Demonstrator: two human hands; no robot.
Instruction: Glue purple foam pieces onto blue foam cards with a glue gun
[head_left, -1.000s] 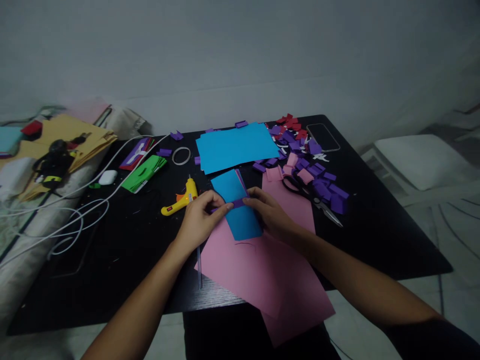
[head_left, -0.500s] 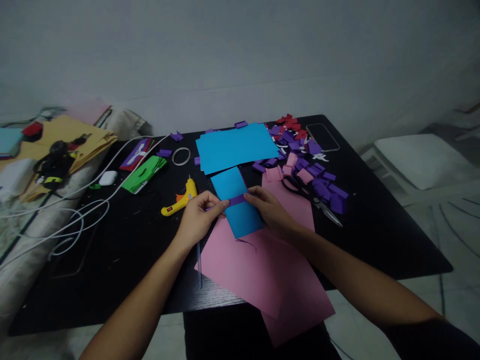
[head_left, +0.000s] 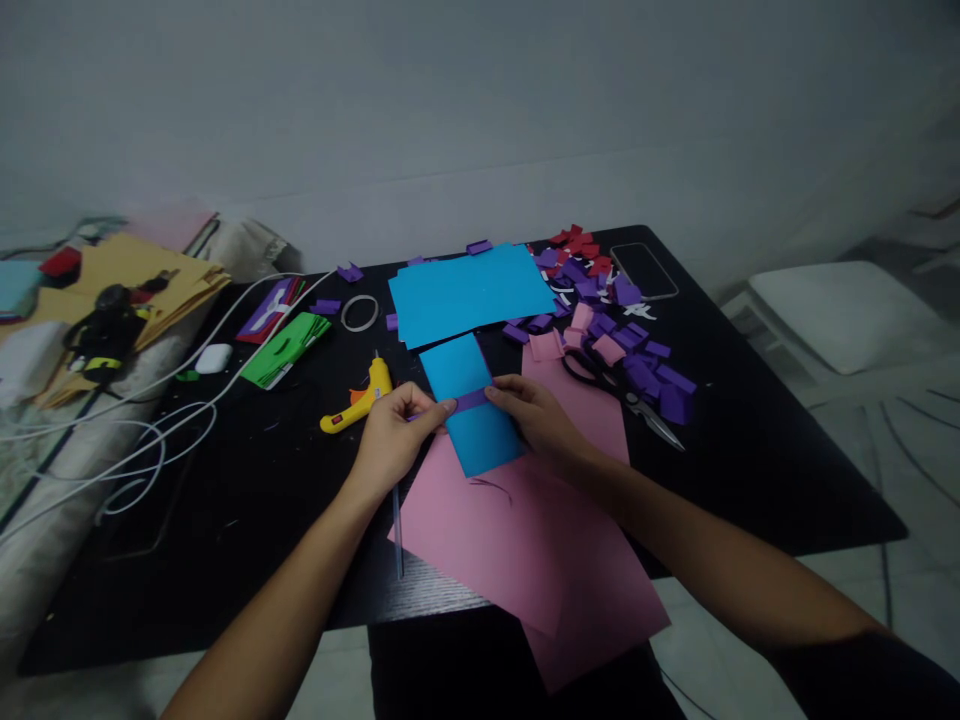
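Between my hands is a folded blue paper [head_left: 487, 445], tilted above the pink sheets [head_left: 517, 550]. A narrow purple paper strip [head_left: 472, 400] crosses its middle. My left hand [head_left: 397, 430] is closed on the left edge, thumb pressing the strip's left end. My right hand [head_left: 540, 420] grips the right edge, its thumb at the strip's other end. The fingers behind the paper are partly hidden. A yellow glue gun [head_left: 360, 398] lies just left of my left hand, and a clear glue stick [head_left: 397, 530] is below it.
Blue sheets [head_left: 472, 295] lie behind the folded paper. Black scissors [head_left: 652, 420] rest on the right beside purple paper pieces [head_left: 641, 375]. A phone [head_left: 645, 270] sits at the back right. White cables [head_left: 161, 440] loop over the left side, near green paper pieces [head_left: 289, 350] and a tape ring [head_left: 360, 313].
The view has shifted very slightly. Both hands keep the same hold on the blue paper and purple strip.
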